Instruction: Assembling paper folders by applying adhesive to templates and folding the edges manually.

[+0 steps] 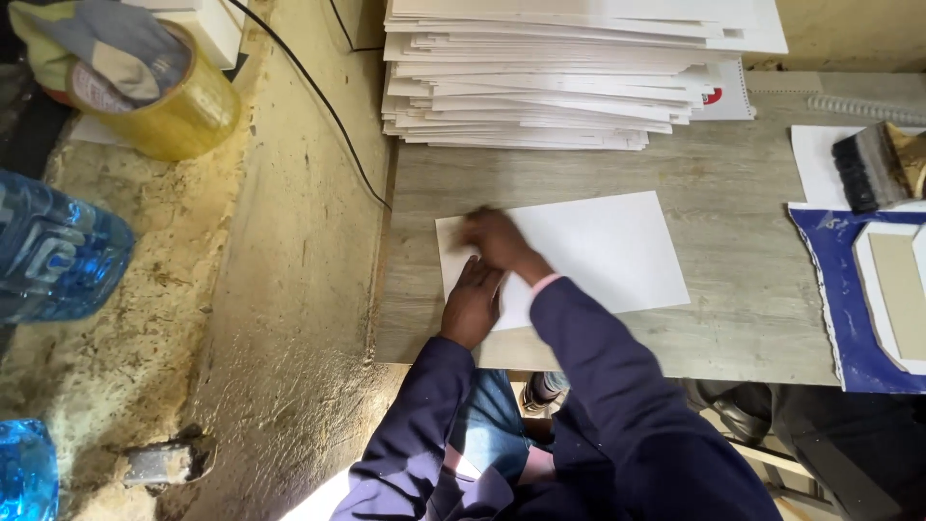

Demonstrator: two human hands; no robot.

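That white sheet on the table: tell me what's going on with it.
A person in dark blue sleeves has both hands on a single white sheet lying flat on the wooden table. The left hand presses its near-left corner; the right hand, blurred, lies across its left edge. A tall stack of white sheets sits behind.

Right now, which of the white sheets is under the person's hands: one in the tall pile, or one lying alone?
The single white sheet lying alone; both hands press its left end, while the pile sits untouched behind it.
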